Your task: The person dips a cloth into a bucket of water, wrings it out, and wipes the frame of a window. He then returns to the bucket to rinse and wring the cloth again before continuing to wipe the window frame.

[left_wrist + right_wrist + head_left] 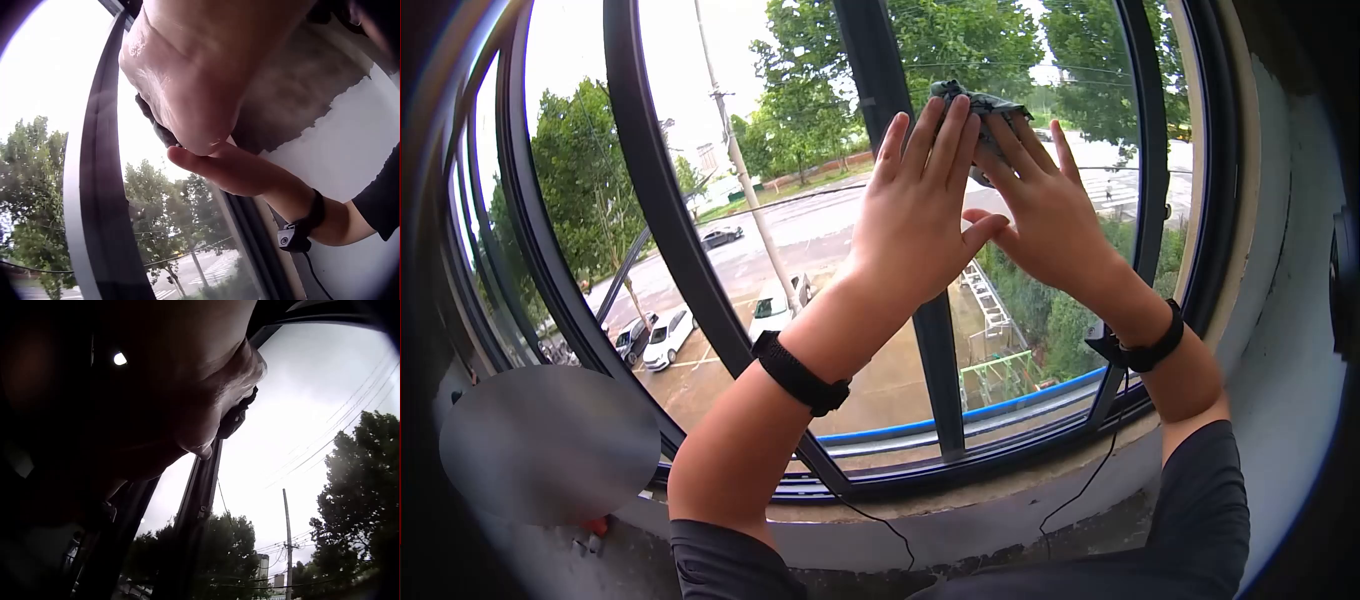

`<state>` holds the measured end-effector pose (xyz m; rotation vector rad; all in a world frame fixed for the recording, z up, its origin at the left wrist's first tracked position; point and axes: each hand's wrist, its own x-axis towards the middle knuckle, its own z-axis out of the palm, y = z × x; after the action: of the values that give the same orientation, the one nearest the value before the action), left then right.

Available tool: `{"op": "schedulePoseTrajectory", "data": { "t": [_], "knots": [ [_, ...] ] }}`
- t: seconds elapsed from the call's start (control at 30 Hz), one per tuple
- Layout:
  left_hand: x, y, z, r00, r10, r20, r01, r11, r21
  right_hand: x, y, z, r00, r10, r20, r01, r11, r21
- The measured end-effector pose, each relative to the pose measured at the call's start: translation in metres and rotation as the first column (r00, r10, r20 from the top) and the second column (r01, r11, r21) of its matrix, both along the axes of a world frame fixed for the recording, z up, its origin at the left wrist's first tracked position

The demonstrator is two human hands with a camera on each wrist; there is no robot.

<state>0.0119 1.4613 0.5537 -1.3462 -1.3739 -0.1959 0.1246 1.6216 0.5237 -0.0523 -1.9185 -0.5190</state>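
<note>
Both hands are raised against a window, fingers spread and nearly straight, pressing a crumpled dark grey-green cloth (1000, 104) to the pane. My left hand (915, 215) has its fingertips on the cloth's left part. From the right, my right hand (1050, 225) lays its fingers over the cloth's lower edge, and the two thumbs meet or overlap below. In the left wrist view, a dark edge of the cloth (164, 132) shows past the left palm (187, 81). The right wrist view also shows a bit of cloth (232, 422) beyond the hand; most of it is hidden.
A dark upright window frame (945, 390) runs just behind the hands, with another frame bar (685, 200) to the left. Below lies the sill (1000, 480). Black wristbands (800, 375) trail cables. Outside are trees, parked cars (670, 335) and a road.
</note>
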Motion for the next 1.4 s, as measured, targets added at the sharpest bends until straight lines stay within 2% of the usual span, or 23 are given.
{"op": "schedulePoseTrajectory", "data": {
  "t": [0.17,0.23,0.37,0.43,0.5,0.53,0.63,0.73,0.83,0.93,1.03,1.17,1.27,1.4],
  "knots": [
    [-0.037,-0.078,-0.015,0.996,0.084,0.010,-0.085,0.995,0.043,-0.043,-0.068,-0.003,0.993,0.118,0.025,-0.119,0.992,0.038],
    [-0.042,-0.109,-0.029,0.975,0.219,0.028,-0.220,0.975,0.028,-0.061,-0.097,-0.012,0.983,0.173,0.068,-0.175,0.984,0.026],
    [-0.051,-0.157,-0.061,0.928,0.335,0.165,-0.336,0.942,-0.023,-0.087,-0.149,-0.033,0.971,0.163,0.175,-0.176,0.982,0.062],
    [-0.050,-0.179,-0.080,0.870,0.468,0.152,-0.466,0.883,-0.053,-0.095,-0.169,-0.046,0.958,0.139,0.253,-0.165,0.982,0.087],
    [-0.042,-0.196,-0.097,0.769,0.624,0.139,-0.599,0.779,-0.187,-0.101,-0.187,-0.061,0.927,0.123,0.355,-0.164,0.982,0.089],
    [-0.044,-0.203,-0.109,0.755,0.633,0.171,-0.602,0.772,-0.205,-0.107,-0.194,-0.073,0.927,0.120,0.355,-0.159,0.984,0.083],
    [-0.059,-0.214,-0.143,0.864,0.435,0.255,-0.424,0.900,-0.099,-0.112,-0.207,-0.107,0.920,0.104,0.379,-0.135,0.989,0.056],
    [-0.053,-0.212,-0.175,0.838,0.447,0.313,-0.415,0.895,-0.166,-0.112,-0.206,-0.143,0.911,0.115,0.396,-0.121,0.993,-0.010],
    [-0.049,-0.208,-0.220,0.828,0.300,0.474,-0.268,0.954,-0.136,-0.102,-0.204,-0.182,0.893,0.066,0.446,-0.060,0.998,-0.027],
    [-0.045,-0.211,-0.271,0.788,0.233,0.570,-0.159,0.971,-0.177,-0.093,-0.200,-0.238,0.854,0.044,0.519,-0.020,0.998,-0.053],
    [-0.035,-0.213,-0.323,0.729,0.256,0.635,-0.136,0.963,-0.232,-0.082,-0.209,-0.293,0.782,0.022,0.623,0.066,0.991,-0.118],
    [-0.025,-0.215,-0.381,0.665,0.270,0.696,-0.134,0.960,-0.244,-0.076,-0.223,-0.335,0.727,0.019,0.687,0.069,0.993,-0.101],
    [-0.019,-0.217,-0.406,0.556,0.280,0.782,-0.113,0.958,-0.263,-0.074,-0.223,-0.363,0.731,0.068,0.678,0.027,0.991,-0.129],
    [-0.019,-0.221,-0.436,0.563,0.302,0.769,-0.116,0.950,-0.289,-0.069,-0.216,-0.385,0.725,0.169,0.668,-0.046,0.979,-0.197]
  ]
}}
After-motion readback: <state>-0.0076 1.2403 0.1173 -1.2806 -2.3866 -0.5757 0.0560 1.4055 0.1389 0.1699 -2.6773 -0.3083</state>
